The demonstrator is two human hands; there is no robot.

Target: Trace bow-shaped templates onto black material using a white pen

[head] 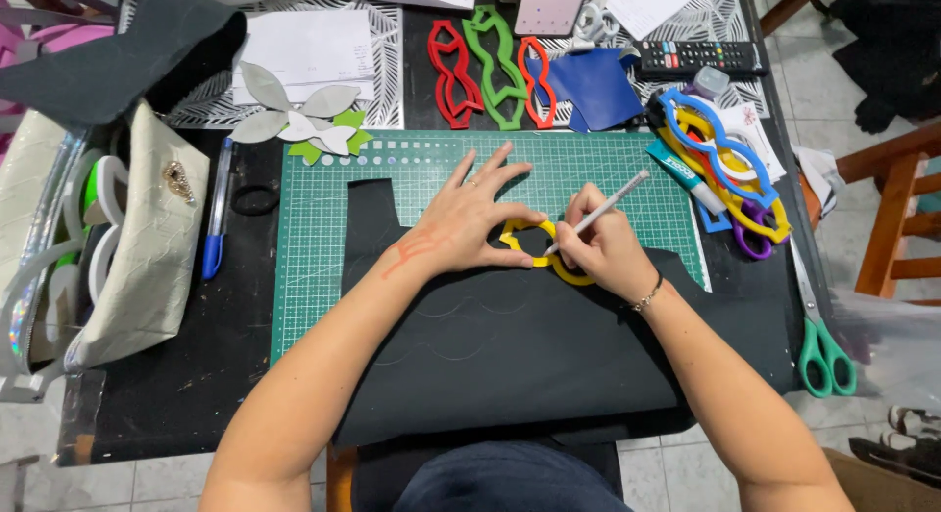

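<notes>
Nearest the viewer, one sheet of black material (510, 355) is lying across the desk (176, 394) and overlapping the green cutting mat (323, 238). On that sheet, one yellow bow-shaped template (559, 265) is sitting flat, partly hidden by both hands. The left hand (470, 223) is pressing down on the template's left half, its fingers spreading wide apart with the thumb lying along the template's lower edge. The right hand (598, 247) is pinching one white pencil (603, 210), its grip clamped on the shaft, with the tip touching the sheet inside the template's central opening. At the desk's right edge, one pair of green-handled scissors (821, 345) is lying with blades pointing away. Beyond it, a pile of blue, yellow and purple templates (725, 164) is resting beside one glue tube (681, 174); their exact number cannot be told. At the left, one blue pen (216, 223) is lying next to one cream pouch (147, 247). Farther off, two red templates (453, 76) and one green template (498, 66) are lying side by side, with one blue sheet piece (593, 86) and one remote control (701, 56) beyond.
</notes>
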